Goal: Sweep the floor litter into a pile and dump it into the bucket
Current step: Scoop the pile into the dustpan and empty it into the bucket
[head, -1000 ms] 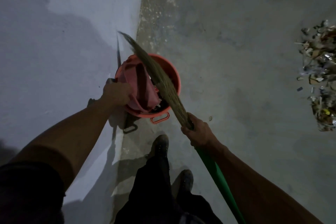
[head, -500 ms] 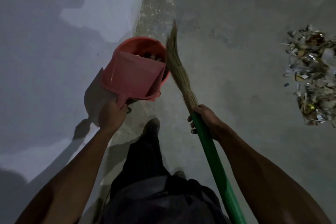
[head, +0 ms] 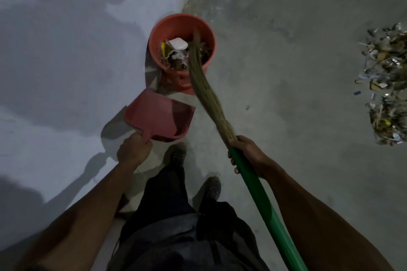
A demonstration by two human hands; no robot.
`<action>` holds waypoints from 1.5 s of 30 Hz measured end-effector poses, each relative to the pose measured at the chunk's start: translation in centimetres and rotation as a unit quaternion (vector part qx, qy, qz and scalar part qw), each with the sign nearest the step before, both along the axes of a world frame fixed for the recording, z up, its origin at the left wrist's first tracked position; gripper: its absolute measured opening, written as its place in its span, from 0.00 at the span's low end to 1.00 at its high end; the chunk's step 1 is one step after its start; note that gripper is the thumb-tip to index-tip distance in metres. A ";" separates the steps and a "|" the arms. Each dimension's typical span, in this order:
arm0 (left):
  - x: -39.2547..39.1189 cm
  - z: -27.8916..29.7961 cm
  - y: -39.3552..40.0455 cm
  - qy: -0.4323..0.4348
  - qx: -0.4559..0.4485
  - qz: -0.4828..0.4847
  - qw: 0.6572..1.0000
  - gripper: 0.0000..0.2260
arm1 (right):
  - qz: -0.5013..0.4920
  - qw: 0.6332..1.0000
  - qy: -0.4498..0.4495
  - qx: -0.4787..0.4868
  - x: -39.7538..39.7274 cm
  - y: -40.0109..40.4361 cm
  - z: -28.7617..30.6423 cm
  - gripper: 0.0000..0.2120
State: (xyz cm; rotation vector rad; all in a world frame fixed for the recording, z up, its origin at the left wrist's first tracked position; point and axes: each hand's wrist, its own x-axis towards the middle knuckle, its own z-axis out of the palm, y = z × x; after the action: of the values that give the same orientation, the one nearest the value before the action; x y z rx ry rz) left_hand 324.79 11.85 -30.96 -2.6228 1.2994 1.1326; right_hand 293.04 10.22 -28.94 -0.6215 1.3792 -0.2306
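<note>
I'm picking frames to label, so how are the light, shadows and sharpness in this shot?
Head view: dim overall, with broad soft shadows across the wall; the litter pile at the right edge is smeared and stretched by the wide-angle lens; the bucket, dustpan and broom read fairly clearly; no glare.

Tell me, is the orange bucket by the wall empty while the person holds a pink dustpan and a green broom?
Not empty. The head view shows the bucket holding litter; the rest is right, the dustpan and broom are held.

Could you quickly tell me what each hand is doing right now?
Left hand: grips the dustpan handle.
Right hand: grips the broom.
</note>
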 end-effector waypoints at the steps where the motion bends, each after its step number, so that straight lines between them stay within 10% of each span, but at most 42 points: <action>1: 0.5 -0.3 0.4 -0.001 0.013 -0.007 1.000 0.11 | 0.013 1.000 -0.002 -0.001 0.7 0.2 -0.3 0.13; 20: 10.1 -21.7 -4.8 -0.107 0.117 -0.207 0.965 0.13 | 0.122 0.990 0.070 0.017 20.0 -10.3 -23.0 0.16; 26: 11.6 -29.6 -6.1 -0.107 0.069 -0.223 0.966 0.11 | 0.017 0.996 0.042 0.073 24.3 -14.3 -32.0 0.17; 45: 3.6 -29.3 -13.6 -0.018 0.033 -0.232 0.972 0.08 | -0.197 0.952 0.222 0.070 3.2 -8.6 -28.3 0.16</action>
State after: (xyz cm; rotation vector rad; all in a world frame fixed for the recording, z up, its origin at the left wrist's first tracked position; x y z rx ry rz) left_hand 328.41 -1.72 -60.26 -2.1116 1.7075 1.0197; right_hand 296.21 1.66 -57.24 -0.2792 1.9368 -0.3197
